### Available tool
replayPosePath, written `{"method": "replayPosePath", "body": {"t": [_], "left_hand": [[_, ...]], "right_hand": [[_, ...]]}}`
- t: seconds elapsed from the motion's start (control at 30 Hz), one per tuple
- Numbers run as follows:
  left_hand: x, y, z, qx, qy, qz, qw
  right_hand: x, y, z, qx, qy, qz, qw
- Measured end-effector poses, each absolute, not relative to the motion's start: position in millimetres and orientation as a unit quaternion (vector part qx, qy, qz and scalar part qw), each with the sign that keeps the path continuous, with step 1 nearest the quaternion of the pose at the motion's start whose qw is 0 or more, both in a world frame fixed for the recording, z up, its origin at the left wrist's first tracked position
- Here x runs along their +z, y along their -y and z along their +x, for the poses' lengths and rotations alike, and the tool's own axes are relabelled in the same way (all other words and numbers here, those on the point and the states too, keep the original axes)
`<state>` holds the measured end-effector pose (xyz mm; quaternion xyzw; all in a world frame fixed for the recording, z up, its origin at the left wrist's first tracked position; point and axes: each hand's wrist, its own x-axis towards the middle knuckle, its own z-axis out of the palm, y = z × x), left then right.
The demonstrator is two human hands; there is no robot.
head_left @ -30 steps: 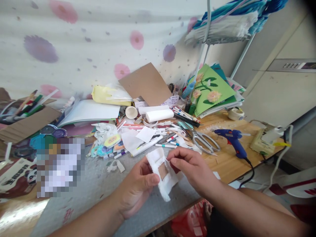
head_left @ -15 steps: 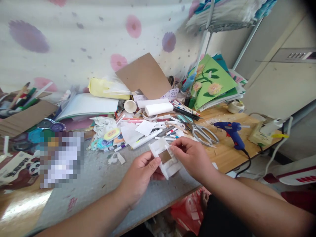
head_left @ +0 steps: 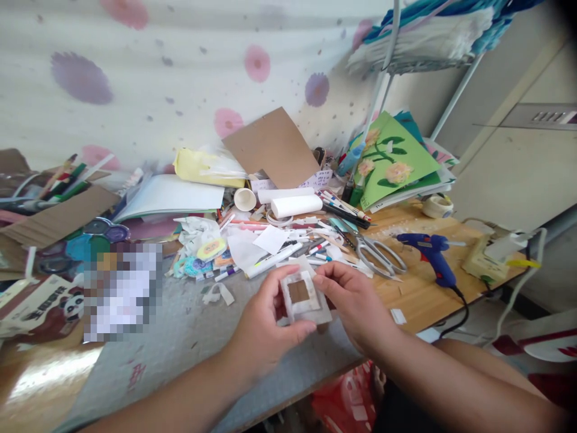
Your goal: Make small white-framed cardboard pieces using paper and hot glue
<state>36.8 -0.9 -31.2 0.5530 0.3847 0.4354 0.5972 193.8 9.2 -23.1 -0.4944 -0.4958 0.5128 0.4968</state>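
Between my two hands is a small white paper-covered frame (head_left: 311,304) with a square of brown cardboard showing in its middle. My left hand (head_left: 265,319) grips its left side, the thumb along the lower edge and the fingers partly hidden behind. At the upper right edge, my right hand (head_left: 347,294) pinches the piece between thumb and fingertips. The frame is held above the grey mat (head_left: 180,343), its face tilted up toward me.
Paper scraps, markers and a white roll (head_left: 296,206) crowd the middle of the desk. Scissors (head_left: 381,255) and a blue glue gun (head_left: 430,255) lie to the right, its cord running over the edge. A cardboard box (head_left: 58,213) of pens stands left.
My left thumb has moved down to the frame's lower edge, and the frame has been turned so its face shows squarer. The whole view has shifted slightly.
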Motion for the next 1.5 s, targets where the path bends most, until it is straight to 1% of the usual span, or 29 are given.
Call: {"method": "replayPosePath", "body": {"t": [0.13, 0.27, 0.6, 0.83, 0.93, 1.07, 1.5], "left_hand": [[-28.7, 0.6, 35.5, 0.413, -0.436, 0.575, 0.555], [-23.1, 2.7, 35.2, 0.414, -0.455, 0.592, 0.52], [-19.6, 3.5, 34.2, 0.424, -0.461, 0.634, 0.454], [-17.2, 3.4, 32.0, 0.416, -0.479, 0.636, 0.441], [-15.8, 3.2, 32.6, 0.417, -0.48, 0.63, 0.447], [-14.2, 3.0, 33.0, 0.411, -0.486, 0.615, 0.466], [-15.2, 3.8, 31.7, 0.422, -0.478, 0.608, 0.472]], "right_hand": [[-24.4, -4.5, 190.6, 0.572, 0.458, -0.466, 0.496], [-25.0, -2.2, 191.2, 0.616, 0.415, -0.429, 0.513], [-23.3, -2.8, 199.0, 0.658, 0.382, -0.414, 0.499], [-17.3, -1.9, 215.6, 0.613, 0.395, -0.42, 0.541], [-12.3, -0.5, 221.9, 0.616, 0.374, -0.417, 0.554], [-6.0, 1.3, 227.6, 0.634, 0.35, -0.379, 0.576], [1.6, 10.4, 233.0, 0.647, 0.356, -0.361, 0.569]]}}
